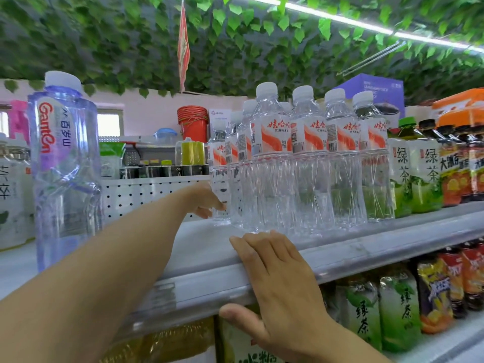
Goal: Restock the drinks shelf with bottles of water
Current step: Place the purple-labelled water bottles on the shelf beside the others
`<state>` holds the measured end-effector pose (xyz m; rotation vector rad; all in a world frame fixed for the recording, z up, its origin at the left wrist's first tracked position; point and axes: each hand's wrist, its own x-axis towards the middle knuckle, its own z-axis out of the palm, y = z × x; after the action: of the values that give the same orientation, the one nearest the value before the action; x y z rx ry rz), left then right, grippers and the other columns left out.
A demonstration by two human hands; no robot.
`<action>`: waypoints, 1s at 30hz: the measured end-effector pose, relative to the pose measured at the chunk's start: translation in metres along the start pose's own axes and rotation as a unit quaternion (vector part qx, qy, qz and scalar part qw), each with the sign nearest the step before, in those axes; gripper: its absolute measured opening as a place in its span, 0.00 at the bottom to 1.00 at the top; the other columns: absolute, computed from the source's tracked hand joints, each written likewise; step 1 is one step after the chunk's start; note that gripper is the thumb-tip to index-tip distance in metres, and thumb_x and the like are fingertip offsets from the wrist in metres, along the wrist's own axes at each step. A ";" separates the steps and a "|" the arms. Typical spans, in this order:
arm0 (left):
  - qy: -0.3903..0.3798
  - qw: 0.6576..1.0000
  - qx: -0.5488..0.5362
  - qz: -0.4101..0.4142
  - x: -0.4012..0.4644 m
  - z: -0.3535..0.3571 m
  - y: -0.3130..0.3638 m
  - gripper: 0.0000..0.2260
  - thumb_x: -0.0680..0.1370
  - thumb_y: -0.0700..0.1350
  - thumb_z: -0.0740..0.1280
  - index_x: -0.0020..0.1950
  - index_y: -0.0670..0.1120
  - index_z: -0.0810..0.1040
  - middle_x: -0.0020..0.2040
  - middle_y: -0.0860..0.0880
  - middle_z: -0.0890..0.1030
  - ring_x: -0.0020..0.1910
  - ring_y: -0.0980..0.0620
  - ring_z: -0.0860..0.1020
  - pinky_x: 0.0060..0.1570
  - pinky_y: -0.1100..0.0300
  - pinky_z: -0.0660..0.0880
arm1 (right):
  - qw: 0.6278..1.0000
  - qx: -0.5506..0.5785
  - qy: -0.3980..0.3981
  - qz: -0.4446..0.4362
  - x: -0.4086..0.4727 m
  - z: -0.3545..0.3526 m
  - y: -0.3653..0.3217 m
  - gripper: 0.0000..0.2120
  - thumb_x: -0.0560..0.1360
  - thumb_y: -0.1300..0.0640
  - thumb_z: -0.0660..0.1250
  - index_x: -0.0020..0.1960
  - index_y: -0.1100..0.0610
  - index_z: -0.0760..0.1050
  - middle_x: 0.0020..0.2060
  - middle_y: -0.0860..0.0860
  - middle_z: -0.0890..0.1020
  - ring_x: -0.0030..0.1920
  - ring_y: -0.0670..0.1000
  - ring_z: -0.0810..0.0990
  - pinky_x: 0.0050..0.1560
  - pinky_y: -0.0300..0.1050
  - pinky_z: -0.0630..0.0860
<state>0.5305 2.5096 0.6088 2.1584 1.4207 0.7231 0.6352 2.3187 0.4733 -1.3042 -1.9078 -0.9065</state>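
The drinks shelf (379, 247) runs across the view, its grey front rail at chest height. On it stands a large Ganten water jug (65, 163) at the left, and a block of small water bottles (296, 158) in rows at the middle, green tea bottles (416, 169) just beside them. The left arm stretches deep over the shelf; the left hand (207, 200) touches the rearmost bottle, its grip hidden. The right hand (277, 284) rests on the rail, fingers flat on top, thumb beneath.

Water bottles (301, 158) on shelf (392, 247) (tea bottles (416, 174) right).
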 end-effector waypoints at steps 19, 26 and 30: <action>0.035 0.998 0.027 0.046 0.013 0.019 0.004 0.10 0.76 0.38 0.68 0.54 0.43 0.70 0.52 0.42 0.78 0.46 0.47 0.79 0.45 0.57 0.78 | 1.000 -0.001 -0.008 -0.003 0.001 0.000 0.001 0.35 0.75 0.31 0.44 0.67 0.56 0.66 0.58 0.50 0.72 0.56 0.51 0.70 0.63 0.49 0.63; 0.032 0.998 0.030 0.045 0.014 0.020 0.005 0.11 0.76 0.38 0.68 0.56 0.42 0.70 0.56 0.40 0.79 0.47 0.47 0.78 0.44 0.58 0.77 | 1.000 0.001 -0.020 0.001 0.000 -0.002 0.000 0.34 0.76 0.31 0.43 0.67 0.56 0.65 0.58 0.50 0.71 0.56 0.51 0.69 0.63 0.48 0.63; 0.026 0.998 0.020 0.047 0.012 0.020 0.006 0.11 0.77 0.38 0.67 0.58 0.42 0.70 0.56 0.41 0.78 0.48 0.47 0.77 0.49 0.55 0.78 | 1.000 0.006 -0.022 0.001 0.000 -0.002 0.001 0.34 0.75 0.31 0.45 0.67 0.55 0.65 0.59 0.50 0.71 0.57 0.51 0.68 0.64 0.48 0.62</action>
<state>0.5513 2.5171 0.5994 2.2655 1.3795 0.7958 0.6363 2.3172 0.4742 -1.3290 -1.9420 -0.8709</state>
